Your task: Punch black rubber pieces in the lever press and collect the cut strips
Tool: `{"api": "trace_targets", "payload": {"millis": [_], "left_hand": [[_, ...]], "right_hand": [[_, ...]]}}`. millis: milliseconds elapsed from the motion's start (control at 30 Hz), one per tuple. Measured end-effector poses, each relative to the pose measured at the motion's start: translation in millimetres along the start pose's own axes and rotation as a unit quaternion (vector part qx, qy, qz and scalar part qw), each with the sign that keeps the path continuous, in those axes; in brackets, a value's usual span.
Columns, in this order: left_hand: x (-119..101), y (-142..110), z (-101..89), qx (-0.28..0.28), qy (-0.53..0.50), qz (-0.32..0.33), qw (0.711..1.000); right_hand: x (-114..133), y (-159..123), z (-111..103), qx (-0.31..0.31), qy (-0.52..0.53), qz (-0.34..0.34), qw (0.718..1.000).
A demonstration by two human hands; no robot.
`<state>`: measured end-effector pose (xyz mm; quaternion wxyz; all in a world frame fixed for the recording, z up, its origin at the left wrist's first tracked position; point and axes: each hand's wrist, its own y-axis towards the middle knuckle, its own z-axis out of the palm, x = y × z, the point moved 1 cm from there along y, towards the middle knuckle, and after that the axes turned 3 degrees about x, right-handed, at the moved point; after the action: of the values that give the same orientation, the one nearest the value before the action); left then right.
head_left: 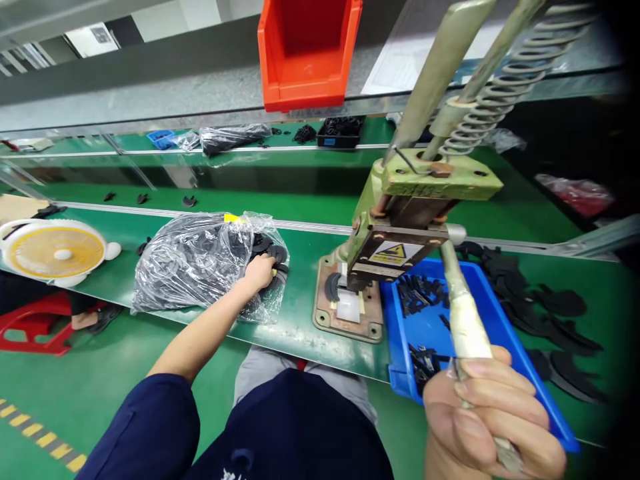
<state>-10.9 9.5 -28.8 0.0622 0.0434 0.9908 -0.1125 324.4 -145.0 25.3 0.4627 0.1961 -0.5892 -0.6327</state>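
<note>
My left hand (pixel 260 272) reaches into the mouth of a clear plastic bag (pixel 195 263) full of black curved parts, fingers curled over the parts at the opening. My right hand (pixel 487 417) is wrapped round the taped lever handle (pixel 463 313) of a green hand press (pixel 400 220). A black curved part (pixel 333 287) sits on the press base plate (pixel 345 320) under the ram.
A blue tray (pixel 505 327) with small black pieces lies right of the press. Loose black curved parts (pixel 555 320) are piled at the far right. A white and yellow fan (pixel 55 252) stands at the left. A red bin (pixel 307 53) sits on the shelf above.
</note>
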Motion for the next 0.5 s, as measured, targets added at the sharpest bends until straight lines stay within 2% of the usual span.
{"api": "trace_targets", "payload": {"millis": [233,333,500], "left_hand": [[-10,23,-7.3,0.029,-0.036,0.031,0.998],[-12,20,-11.8,0.008,-0.048,0.051,0.998],[-17,2,-16.6,-0.038,-0.150,0.070,0.986]], "right_hand": [[-1,-1,-3,0.014,0.022,-0.014,1.000],[2,-3,-6,0.023,0.007,0.012,1.000],[8,-4,-7,0.030,-0.003,0.052,0.998]]}}
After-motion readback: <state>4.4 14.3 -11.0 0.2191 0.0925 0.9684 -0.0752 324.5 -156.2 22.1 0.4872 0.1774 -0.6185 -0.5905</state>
